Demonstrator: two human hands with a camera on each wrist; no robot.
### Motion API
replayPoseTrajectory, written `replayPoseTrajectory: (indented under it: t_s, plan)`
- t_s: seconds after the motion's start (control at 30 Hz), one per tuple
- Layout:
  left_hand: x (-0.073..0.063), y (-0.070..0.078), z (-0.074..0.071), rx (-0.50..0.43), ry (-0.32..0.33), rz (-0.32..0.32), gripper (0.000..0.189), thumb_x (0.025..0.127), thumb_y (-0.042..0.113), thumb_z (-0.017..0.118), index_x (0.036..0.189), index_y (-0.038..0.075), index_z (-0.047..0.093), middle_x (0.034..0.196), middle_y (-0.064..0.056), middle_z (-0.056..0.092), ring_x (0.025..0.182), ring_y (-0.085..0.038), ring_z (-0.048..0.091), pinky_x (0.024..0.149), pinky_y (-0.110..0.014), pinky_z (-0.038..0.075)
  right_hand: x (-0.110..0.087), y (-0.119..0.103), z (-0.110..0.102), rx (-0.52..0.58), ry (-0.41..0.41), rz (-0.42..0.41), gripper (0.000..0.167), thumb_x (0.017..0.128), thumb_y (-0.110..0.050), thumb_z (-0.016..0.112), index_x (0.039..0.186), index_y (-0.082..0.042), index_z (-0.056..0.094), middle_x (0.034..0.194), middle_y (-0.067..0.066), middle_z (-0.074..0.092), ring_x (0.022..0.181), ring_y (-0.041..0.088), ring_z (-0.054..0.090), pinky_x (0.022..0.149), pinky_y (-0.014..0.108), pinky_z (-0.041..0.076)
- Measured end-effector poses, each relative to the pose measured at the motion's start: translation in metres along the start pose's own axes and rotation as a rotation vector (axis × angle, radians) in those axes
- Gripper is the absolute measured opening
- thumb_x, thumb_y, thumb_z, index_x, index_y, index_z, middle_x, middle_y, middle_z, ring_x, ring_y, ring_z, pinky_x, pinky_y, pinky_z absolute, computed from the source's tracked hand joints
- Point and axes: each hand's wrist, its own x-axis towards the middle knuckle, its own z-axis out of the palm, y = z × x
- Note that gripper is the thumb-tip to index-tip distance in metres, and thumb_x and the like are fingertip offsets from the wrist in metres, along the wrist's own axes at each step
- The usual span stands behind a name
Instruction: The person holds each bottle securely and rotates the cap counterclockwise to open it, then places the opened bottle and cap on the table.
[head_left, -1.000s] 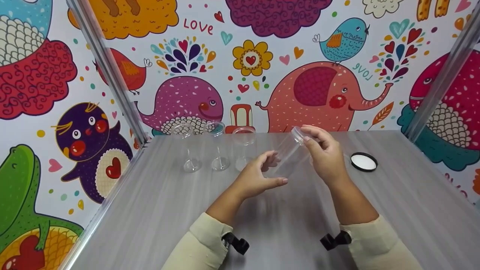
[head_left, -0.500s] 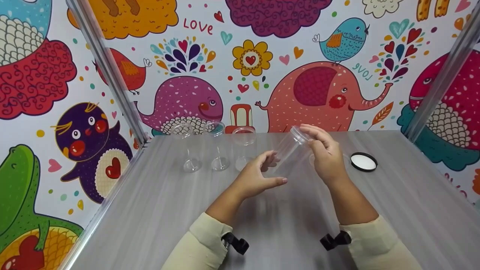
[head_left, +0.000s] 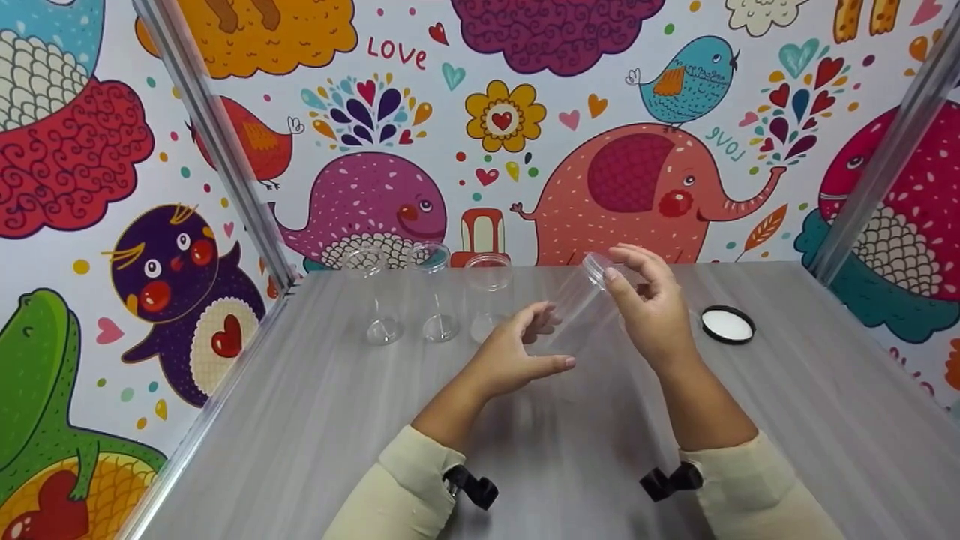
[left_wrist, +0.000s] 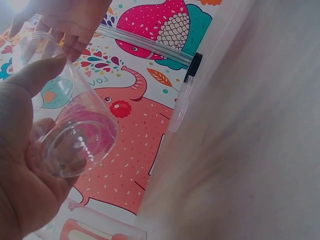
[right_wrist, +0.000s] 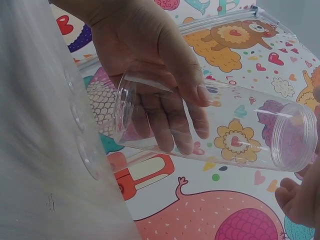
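A clear plastic jar (head_left: 574, 307) is held tilted above the grey table (head_left: 315, 420), base toward me and mouth end up and away. My left hand (head_left: 555, 337) grips its base, thumb on one side and fingers curled round the other. My right hand (head_left: 616, 264) pinches the jar's mouth end between thumb and fingers. In the left wrist view the jar (left_wrist: 75, 135) lies in the left palm. In the right wrist view the jar (right_wrist: 240, 130) runs sideways, with right fingertips (right_wrist: 300, 200) at its ringed end.
Three empty clear jars (head_left: 435, 292) stand in a row at the back left of the table. A black-rimmed lid (head_left: 727, 324) with a white inside lies flat at the right. Metal posts (head_left: 217, 142) and patterned walls close in the table's sides and back.
My right hand's fingers have shifted slightly on the jar's mouth end and sit a little higher. The left hand and the jar have stayed in place.
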Motion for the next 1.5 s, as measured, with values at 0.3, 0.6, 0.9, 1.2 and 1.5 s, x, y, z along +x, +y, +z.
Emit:
replayPoseTrajectory:
  t_s: [0.3,0.6,0.9,1.2,1.5]
  plan:
    - [-0.0019,0.0014,0.0003,-0.001,-0.008,0.000,0.092,0.082,0.054,0.088,0.159,0.025,0.047,0.152,0.006,0.065,0.141,-0.014,0.061,0.122,-0.044,0.049,0.0015,-0.0001,0.0023,-0.095,0.037,0.048,0.044,0.100,-0.044,0.073,0.134,-0.017,0.072,0.139,0.005,0.058,0.110,0.018,0.049,0.080,0.020,0.052]
    - [-0.0023,0.0031,0.0007,-0.005,-0.006,0.012,0.090,0.083,0.052,0.088,0.159,0.024,0.046,0.152,0.002,0.065,0.140,-0.017,0.062,0.121,-0.045,0.049,-0.0004,-0.0023,0.0020,-0.042,0.012,0.033,0.035,0.104,-0.038,0.067,0.132,-0.018,0.074,0.140,0.001,0.059,0.120,0.017,0.051,0.086,0.025,0.051]
    - [-0.0019,0.0016,0.0006,-0.004,-0.004,-0.003,0.093,0.083,0.054,0.088,0.159,0.023,0.046,0.152,0.003,0.065,0.141,-0.016,0.062,0.121,-0.044,0.050,-0.0008,0.0002,0.0013,0.068,-0.043,0.018,0.032,0.110,-0.025,0.056,0.136,-0.013,0.070,0.144,0.000,0.058,0.128,0.017,0.053,0.099,0.018,0.054]
    - [-0.0019,0.0033,0.0011,-0.006,-0.001,-0.024,0.095,0.081,0.054,0.089,0.159,0.022,0.046,0.152,0.003,0.065,0.141,-0.017,0.062,0.121,-0.046,0.050,-0.0017,0.0011,0.0012,0.119,-0.063,-0.006,0.044,0.105,-0.012,0.041,0.140,-0.013,0.068,0.150,0.000,0.058,0.135,0.020,0.050,0.113,0.049,0.045]
    - [-0.0007,0.0018,0.0021,0.013,0.010,-0.014,0.093,0.081,0.054,0.089,0.158,0.024,0.047,0.148,0.005,0.067,0.137,-0.017,0.064,0.120,-0.049,0.051,-0.0013,0.0024,0.0025,0.108,-0.065,-0.036,0.044,0.106,-0.014,0.040,0.141,-0.011,0.067,0.152,0.004,0.057,0.137,0.020,0.049,0.112,0.048,0.044]
